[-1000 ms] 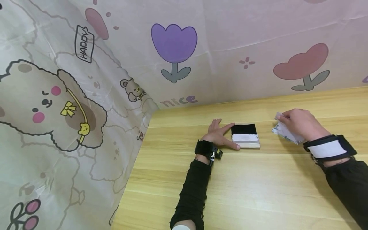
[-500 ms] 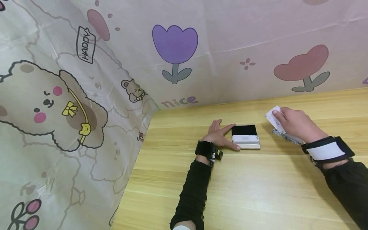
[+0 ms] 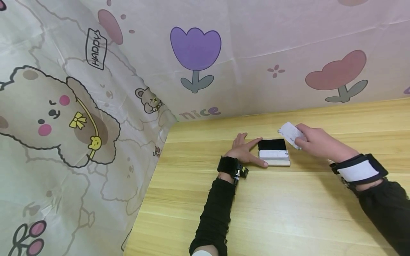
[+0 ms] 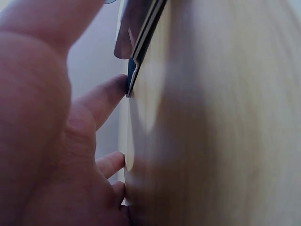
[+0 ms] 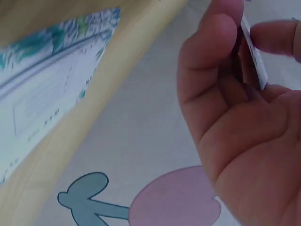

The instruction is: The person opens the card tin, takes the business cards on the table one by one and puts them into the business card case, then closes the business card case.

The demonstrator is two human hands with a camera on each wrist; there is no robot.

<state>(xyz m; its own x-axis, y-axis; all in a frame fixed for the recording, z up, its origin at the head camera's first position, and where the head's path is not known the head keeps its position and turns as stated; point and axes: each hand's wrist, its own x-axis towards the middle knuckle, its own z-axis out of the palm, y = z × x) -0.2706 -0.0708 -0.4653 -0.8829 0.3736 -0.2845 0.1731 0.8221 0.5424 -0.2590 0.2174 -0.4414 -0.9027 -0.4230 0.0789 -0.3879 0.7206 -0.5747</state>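
Note:
My left hand lies at the left side of a small flat case. The case has a black upper part and a white printed strip with a pale edge below. Straight thumb and forefinger, spread apart, touch its left corners. In the left wrist view the forefinger's tip meets the case's dark edge. My right hand pinches a small white printed card between thumb and fingers, tilted above the table just right of the case. The card shows edge-on in the right wrist view.
A white packet with a green leaf pattern lies on the table in the right wrist view; in the head view my right hand and wrist mostly hide it. The wooden table meets a printed cloth at the back and left.
My right hand has lifted the white card off the patterned packet and moved left with it toward the case. My left hand and the case have stayed in place.

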